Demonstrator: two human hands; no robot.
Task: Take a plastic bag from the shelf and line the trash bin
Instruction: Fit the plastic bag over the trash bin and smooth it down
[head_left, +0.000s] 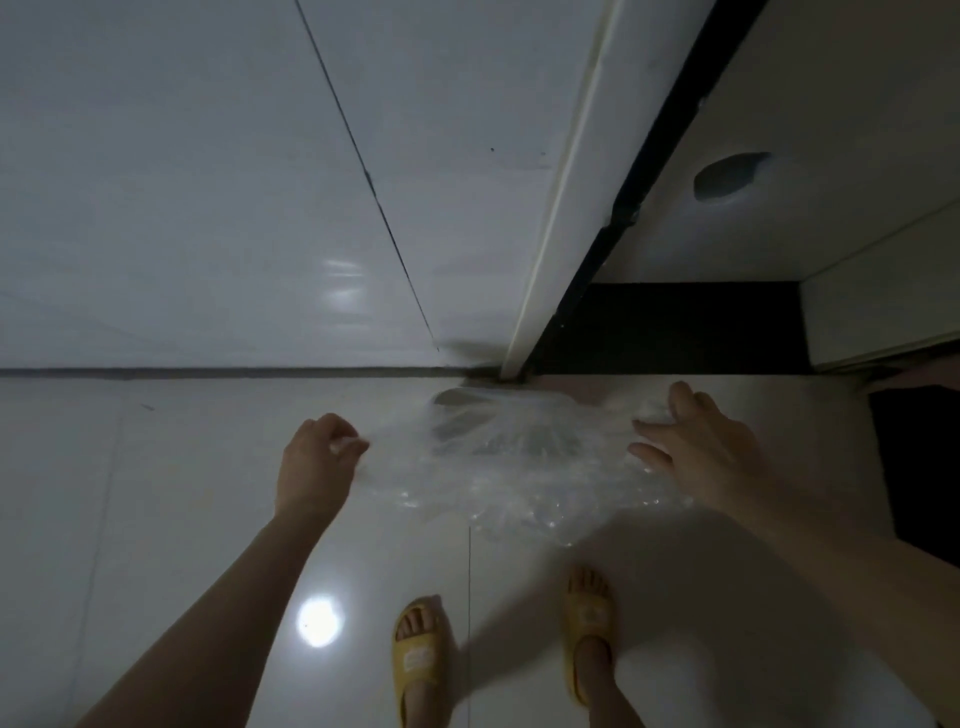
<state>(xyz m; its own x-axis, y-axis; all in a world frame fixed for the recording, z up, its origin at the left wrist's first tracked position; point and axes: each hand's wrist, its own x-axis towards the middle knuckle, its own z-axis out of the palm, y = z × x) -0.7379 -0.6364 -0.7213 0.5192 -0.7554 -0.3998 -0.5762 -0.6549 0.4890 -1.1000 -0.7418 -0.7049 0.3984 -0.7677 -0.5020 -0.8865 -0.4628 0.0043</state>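
We hold the clear plastic bag (509, 467) stretched between our hands above the tiled floor (156, 519). Our left hand (317, 457) pinches its left edge; our right hand (701, 447) grasps its right edge, fingers spread. Yellow slippers (418, 654) stand near.

Thing under the plastic bag (519, 467): showing only as a grey blur between the hands, too veiled to name.
Right hand (701, 447): fingertips are sinking into the film, grip unclear.
Both forearms: running off the bottom edge.
Dark patch right of the right hand: being cropped by the frame.
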